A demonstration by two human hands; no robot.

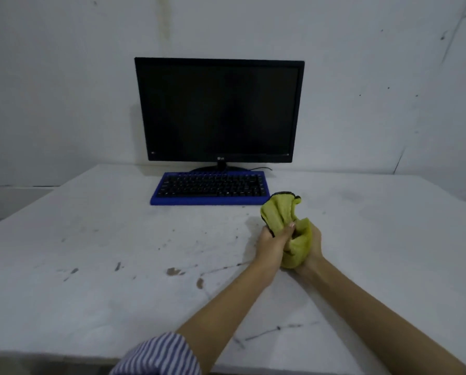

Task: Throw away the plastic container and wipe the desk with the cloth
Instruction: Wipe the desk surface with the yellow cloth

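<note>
I've got both hands on the crumpled yellow-green microfibre cloth just above the stained white table: left hand and right hand closed around it, probably bunching a wiping pad. No plastic container in sight; likely binned.

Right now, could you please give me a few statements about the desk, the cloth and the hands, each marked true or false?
1. Both hands, left hand and right hand, grip the yellow-green cloth. True.
2. The monitor screen is lit. False: it is dark.
3. The keyboard sits in a blue frame in front of the monitor. True.
4. The plastic container stands beside the keyboard. False: no container is in view.
5. The desk surface shows dark smudges. True.
6. The cloth lies spread flat on the desk. False: it is bunched up between the hands.
</note>
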